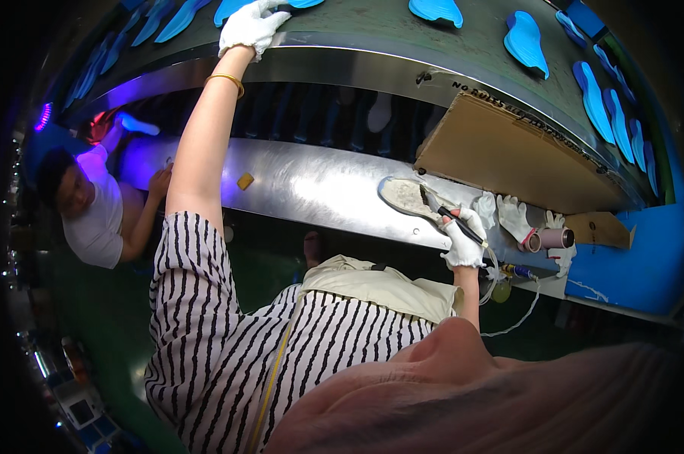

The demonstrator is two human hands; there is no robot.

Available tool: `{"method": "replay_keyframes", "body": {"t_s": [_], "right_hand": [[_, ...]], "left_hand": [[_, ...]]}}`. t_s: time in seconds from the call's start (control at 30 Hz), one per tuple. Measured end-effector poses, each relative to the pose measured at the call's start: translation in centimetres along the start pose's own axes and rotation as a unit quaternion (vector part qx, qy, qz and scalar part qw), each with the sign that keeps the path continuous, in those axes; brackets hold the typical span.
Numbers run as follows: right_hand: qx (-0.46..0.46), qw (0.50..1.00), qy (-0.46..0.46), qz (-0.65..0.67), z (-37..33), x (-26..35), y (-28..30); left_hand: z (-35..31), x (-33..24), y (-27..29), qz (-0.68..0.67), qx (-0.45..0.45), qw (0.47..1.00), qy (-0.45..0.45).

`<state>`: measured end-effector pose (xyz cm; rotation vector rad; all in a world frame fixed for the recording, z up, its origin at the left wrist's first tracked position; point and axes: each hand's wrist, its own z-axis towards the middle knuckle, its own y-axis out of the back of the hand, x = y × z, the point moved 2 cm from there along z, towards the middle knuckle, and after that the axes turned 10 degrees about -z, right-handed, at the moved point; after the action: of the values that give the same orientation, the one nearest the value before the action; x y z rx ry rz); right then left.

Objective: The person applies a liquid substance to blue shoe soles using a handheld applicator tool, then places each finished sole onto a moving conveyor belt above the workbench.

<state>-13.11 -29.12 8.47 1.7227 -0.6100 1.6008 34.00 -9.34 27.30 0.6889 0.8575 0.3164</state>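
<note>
Left hand (251, 26), white-gloved, stretched up to the conveyor belt (372, 23), fingers closed on a blue insole (232, 9) at its edge. Right hand (463, 238), also gloved, grips a black-handled brush (452, 216), bristles touching a grey shoe sole (406, 195) lying on the steel bench (304, 185). Spare gloves (512, 216) and a cardboard sheet (501, 151) just beyond. More blue insoles ride the belt.

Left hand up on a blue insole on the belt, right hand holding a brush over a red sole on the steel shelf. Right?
Not quite. In the head view the sole under the brush in the right hand is pale grey-white, not red. The left hand does reach a blue insole.
</note>
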Motion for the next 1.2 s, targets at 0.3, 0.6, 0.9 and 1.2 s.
{"method": "replay_keyframes", "body": {"t_s": [0.3, 0.6, 0.9, 1.2], "right_hand": [[0.009, 1.000, -0.020, -0.018, 0.4, 0.5, -0.3], [-0.001, 1.000, -0.009, -0.008, 1.2, -1.8, -0.7], [-0.002, 0.999, 0.022, -0.041, 1.5, -2.1, -1.0], [0.006, 1.000, -0.008, -0.026, 1.3, -2.1, -0.9]], "left_hand": [[0.2, -0.5, 0.3, 0.001, -0.005, 1.000, 0.002], [-0.1, -1.0, 0.2, 0.015, -0.015, 1.000, -0.016], [0.2, -1.1, 0.3, 0.001, 0.018, 1.000, 0.005], [0.2, -1.4, 0.3, 0.015, 0.005, 1.000, -0.010]]}}
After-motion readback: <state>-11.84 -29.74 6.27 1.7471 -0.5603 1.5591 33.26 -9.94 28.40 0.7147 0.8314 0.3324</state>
